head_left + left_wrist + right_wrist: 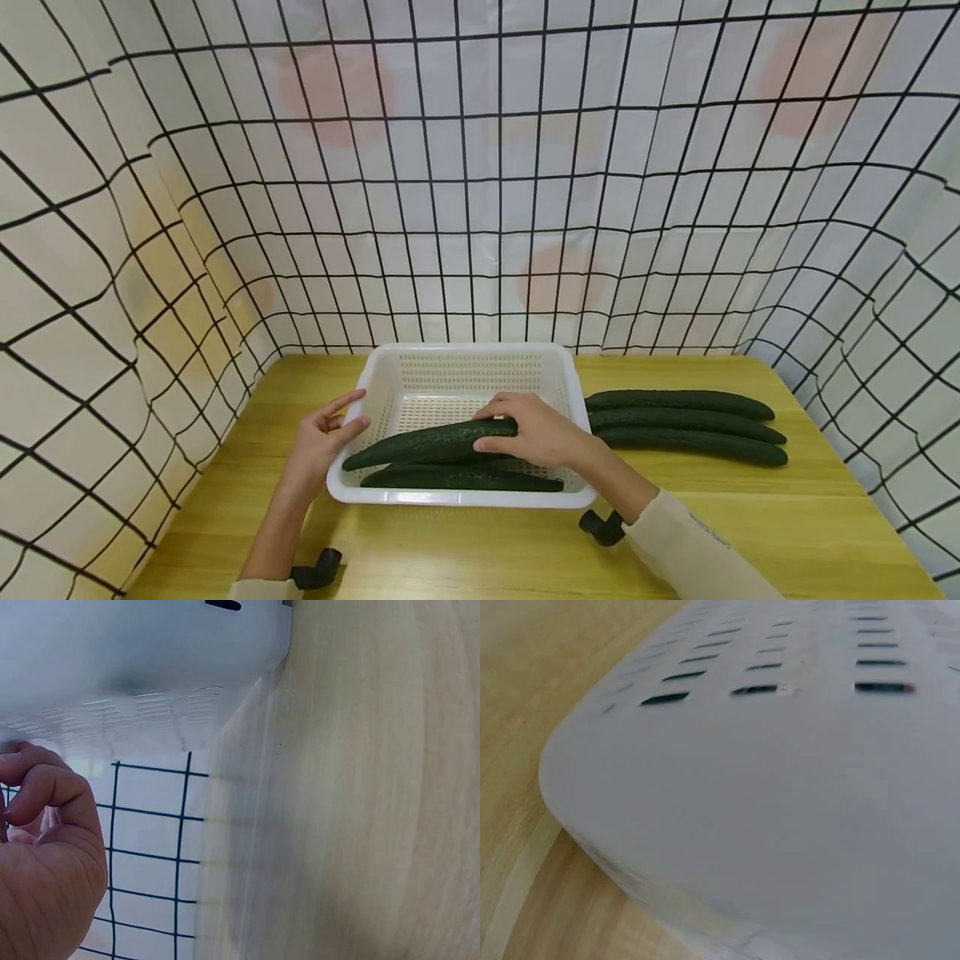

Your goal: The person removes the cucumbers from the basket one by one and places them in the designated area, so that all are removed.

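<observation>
A white plastic basket [480, 497] with slotted walls stands on the table. My left hand [321, 437] grips its left rim, thumb and index finger at the edge. In the left wrist view, that hand [52, 840] has curled fingers beside the slotted wall. My right hand [536, 429] reaches inside and holds a long dark green cucumber [427, 443] near its right end. The cucumber slants, its left tip close to the basket's front left corner. Below it another cucumber [461, 478] lies along the front wall, and a dark shape between them is mostly hidden.
Three cucumbers [686, 419] lie side by side on the wooden table [465, 554], right of the basket. Black wire grid panels [480, 200] with pale sheeting behind enclose the back and sides. In the right wrist view the basket's slotted wall [727, 780] fills most of the picture.
</observation>
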Available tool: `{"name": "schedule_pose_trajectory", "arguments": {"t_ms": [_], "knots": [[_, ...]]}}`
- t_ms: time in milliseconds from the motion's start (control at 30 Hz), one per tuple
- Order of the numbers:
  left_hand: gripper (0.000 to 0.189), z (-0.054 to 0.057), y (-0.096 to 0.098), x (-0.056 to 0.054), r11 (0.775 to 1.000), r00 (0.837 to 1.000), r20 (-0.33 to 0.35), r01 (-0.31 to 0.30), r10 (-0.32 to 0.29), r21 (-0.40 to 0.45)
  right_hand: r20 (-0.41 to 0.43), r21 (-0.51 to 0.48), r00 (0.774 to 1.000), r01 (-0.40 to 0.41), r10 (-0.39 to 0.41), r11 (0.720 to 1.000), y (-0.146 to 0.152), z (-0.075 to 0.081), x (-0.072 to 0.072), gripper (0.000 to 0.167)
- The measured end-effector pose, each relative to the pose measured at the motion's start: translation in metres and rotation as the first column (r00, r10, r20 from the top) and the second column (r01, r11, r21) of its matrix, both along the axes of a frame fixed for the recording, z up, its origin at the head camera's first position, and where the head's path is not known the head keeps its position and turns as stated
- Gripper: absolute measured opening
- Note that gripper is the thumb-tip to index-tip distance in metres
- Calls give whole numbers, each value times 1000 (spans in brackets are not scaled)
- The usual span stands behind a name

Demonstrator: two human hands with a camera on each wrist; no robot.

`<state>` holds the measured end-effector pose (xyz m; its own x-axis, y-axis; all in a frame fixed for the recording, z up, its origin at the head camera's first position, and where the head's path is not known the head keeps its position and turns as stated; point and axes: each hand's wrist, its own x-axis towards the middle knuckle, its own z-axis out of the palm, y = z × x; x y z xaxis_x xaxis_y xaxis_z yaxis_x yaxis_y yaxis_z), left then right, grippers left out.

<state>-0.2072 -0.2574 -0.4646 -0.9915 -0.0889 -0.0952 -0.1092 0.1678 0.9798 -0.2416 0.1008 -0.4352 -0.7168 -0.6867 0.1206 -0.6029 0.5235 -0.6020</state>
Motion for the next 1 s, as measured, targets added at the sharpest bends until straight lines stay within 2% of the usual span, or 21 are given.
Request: {"name": "schedule_pose_trajectory", "arguments": {"t_ms": [367, 500, 633, 733, 1000], "knots": [[60, 0, 1, -2, 1000, 1000, -4, 2, -2, 21, -37, -86, 998, 50, -54, 995, 10, 23, 7, 50], [60, 0, 2, -3, 1000, 1000, -11, -3, 3, 11, -76, -106, 995, 61, -69, 992, 20, 32, 7, 48], [60, 0, 2, -4, 1000, 1000, -13, -3, 3, 5, -59, -142, 993, 91, -100, 986, 35, 37, 9, 47], [59, 0, 2, -4, 1000, 1000, -18, -3, 3, 8, -48, -148, 989, 130, -139, 980, 49, 39, 10, 47], [59, -2, 1, -2, 1000, 1000, -9, -20, 20, -6, -104, -128, 969, 209, -223, 969, 82, 36, 11, 45]]}}
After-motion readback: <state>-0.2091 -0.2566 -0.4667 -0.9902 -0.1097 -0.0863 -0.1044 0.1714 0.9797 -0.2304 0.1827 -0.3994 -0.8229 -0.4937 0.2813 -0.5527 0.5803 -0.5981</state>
